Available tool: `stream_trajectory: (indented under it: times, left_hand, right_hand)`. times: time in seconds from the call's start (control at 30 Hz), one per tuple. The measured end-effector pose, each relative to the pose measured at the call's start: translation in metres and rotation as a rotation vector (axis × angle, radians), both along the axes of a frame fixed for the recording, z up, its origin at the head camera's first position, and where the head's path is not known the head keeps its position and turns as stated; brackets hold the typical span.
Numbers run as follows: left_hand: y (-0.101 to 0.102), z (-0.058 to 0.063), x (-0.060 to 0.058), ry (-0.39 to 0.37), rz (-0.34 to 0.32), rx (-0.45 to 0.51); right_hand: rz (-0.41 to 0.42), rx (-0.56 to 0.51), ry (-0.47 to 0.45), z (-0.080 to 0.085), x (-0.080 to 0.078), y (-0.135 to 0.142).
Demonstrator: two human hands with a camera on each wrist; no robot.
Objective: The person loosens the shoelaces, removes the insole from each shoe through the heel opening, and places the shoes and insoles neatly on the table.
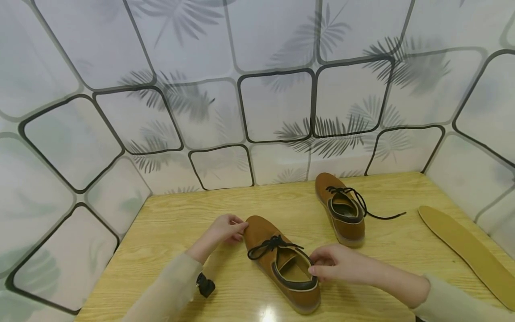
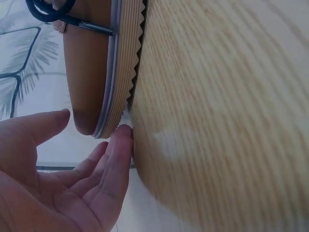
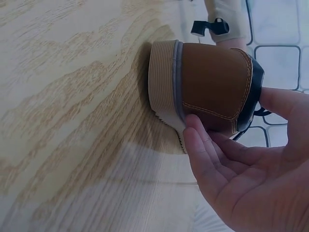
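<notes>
Closest to you, the pale sleeves reach in from the lower corners, the left sleeve (image 1: pixel 169 286) with a small black device (image 1: pixel 206 286) at its cuff and the right sleeve (image 1: pixel 454 299) ending above your wrist. Your right hand (image 1: pixel 335 264) holds the heel end of a brown shoe (image 1: pixel 270 259) in a light pinch: the thumb is on the dark collar and the fingertips press the outer side, the gap between them no wider than the shoe wall and collar they span. That shoe stands upright on its sole in front of you, between your hands, heel towards you and toe pointing away to the left, its black laces (image 1: pixel 274 243) tied in a bow. Your left hand (image 1: pixel 225 230) is at the toe, fingers loosely curved and thumb spread well away from them; you cannot tell whether it touches the leather. Beneath lies a light wood-grain table (image 1: pixel 177 219). Over to your right, a long tan insole (image 1: pixel 462 248) lies flat. Farther back stands a second brown shoe (image 1: pixel 346 218), its loose black lace (image 1: pixel 382 218) trailing right across the wood. Behind everything rises a whitish wall (image 1: pixel 277 107) printed with rounded squares and grey fern-like leaves.
</notes>
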State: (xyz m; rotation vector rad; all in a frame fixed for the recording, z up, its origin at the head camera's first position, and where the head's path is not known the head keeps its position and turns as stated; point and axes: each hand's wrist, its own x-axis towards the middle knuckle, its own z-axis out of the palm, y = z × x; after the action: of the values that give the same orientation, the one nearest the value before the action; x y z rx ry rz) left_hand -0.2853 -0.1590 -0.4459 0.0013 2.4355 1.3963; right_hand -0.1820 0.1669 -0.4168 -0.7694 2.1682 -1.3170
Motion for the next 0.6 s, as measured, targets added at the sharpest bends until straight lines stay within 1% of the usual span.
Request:
stream_trajectory:
  times: [0.13, 0.37, 0.5, 0.6]
  left_hand:
    - [0.0027, -0.0010, -0.0018, -0.015, 0.008, 0.013]
    - [0.0038, -0.0022, -0.0041, -0.029, 0.026, 0.046]
    - [0.0042, -0.0024, -0.0054, -0.037, 0.034, 0.065]
    - [0.0046, -0.0025, -0.0058, -0.035, 0.027, 0.068]
  right_hand:
    - [-0.004, -0.010, -0.016, 0.0000, 0.0000, -0.0004]
    - [-0.042, -0.022, -0.052, 0.0010, 0.0010, -0.0020]
    - [-0.058, -0.016, -0.051, 0.0004, 0.0012, -0.0035]
    - [-0.073, -0.004, -0.039, -0.0004, 0.0011, -0.0049]
